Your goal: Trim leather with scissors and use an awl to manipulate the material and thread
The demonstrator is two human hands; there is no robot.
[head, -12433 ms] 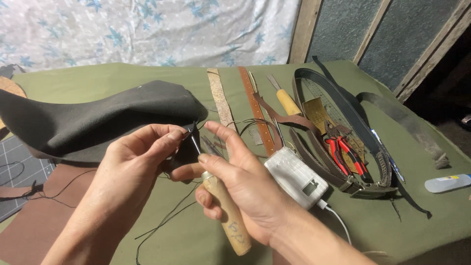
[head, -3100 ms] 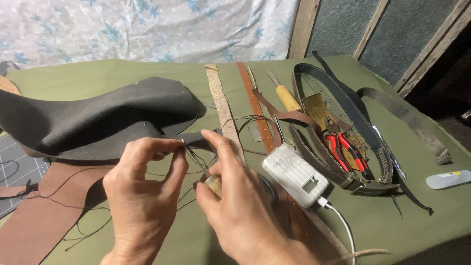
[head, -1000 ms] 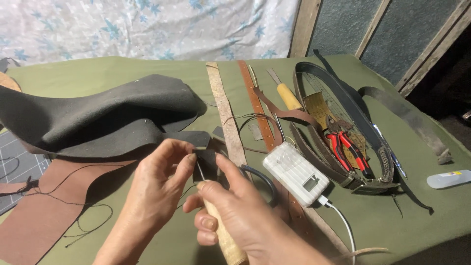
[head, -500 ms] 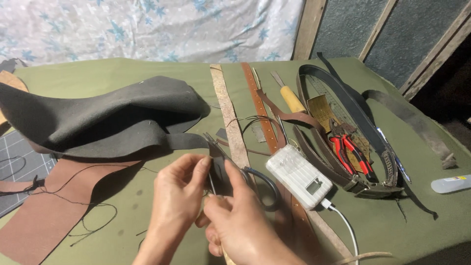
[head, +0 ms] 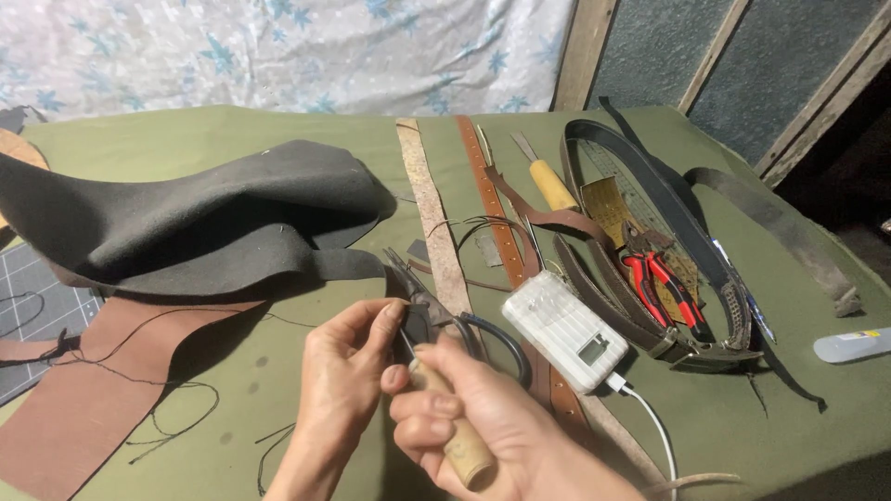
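Fingers on my right hand are clenched around the wooden handle of an awl, its metal end pointing up toward my left hand, whose thumb and forefinger are pinched together right at that tip; I judge they grip a dark thread there, though the pinch itself is too small for me to tell for sure. The awl sits low in the middle of the view, just above the green table, with its handle butt sticking out under my right palm and its point touching or almost touching my left fingertips. My worry is that point: with both hands this close, a small slip could prick the left thumb. The loose thread trails left across the brown leather sheet, and I think a tug could snag it on the sheet's edge. Black-handled pliers lie just behind my hands, so a careless sweep could knock them. The white power bank rests near my right hand, its cable running toward the table's front edge.
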